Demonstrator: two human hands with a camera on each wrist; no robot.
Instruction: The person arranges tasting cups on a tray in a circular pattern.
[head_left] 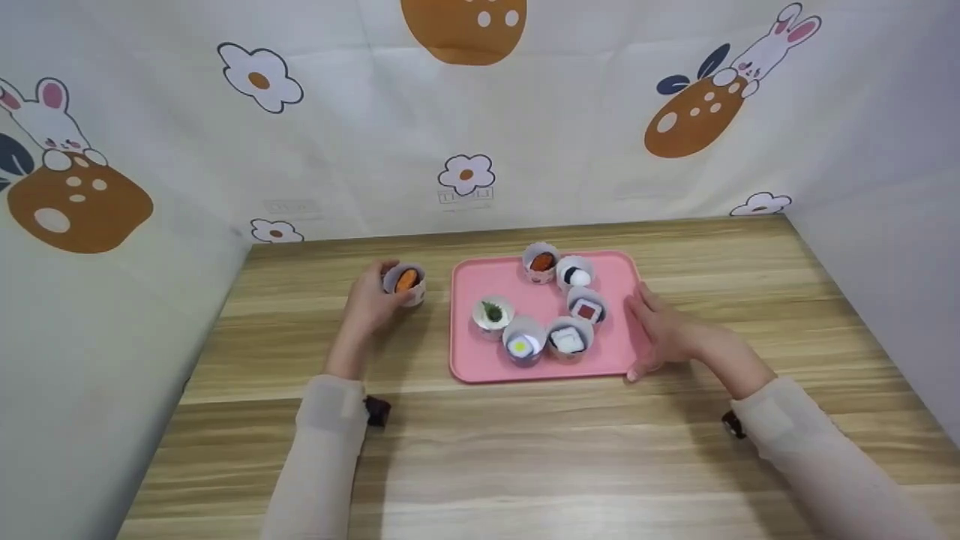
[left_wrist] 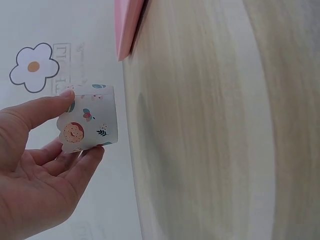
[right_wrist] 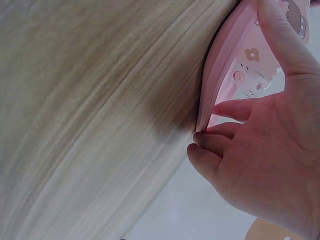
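Note:
My left hand (head_left: pixel 367 301) pinches a patterned paper cup (left_wrist: pixel 92 120) between thumb and fingers, left of the pink tray (head_left: pixel 487 279). An orange-topped toy sushi piece (head_left: pixel 407 280) sits in that cup. In the left wrist view its base is close to the tabletop. At the tray's right side, my right hand (head_left: pixel 669 331) touches the rim with spread thumb and fingers. Several similar cups stand on the tray in a curve, among them one with a green leaf-like piece (head_left: pixel 493 311), one with a yellow-centred roll (head_left: pixel 520 346) and one with a red-centred roll (head_left: pixel 586 311).
The wooden table (head_left: pixel 480 450) reaches back to a white curtain (head_left: pixel 360 135) printed with flowers and rabbits. Dark small devices (head_left: pixel 377 412) are worn at both wrists. Bare wood lies between the left cup and the tray.

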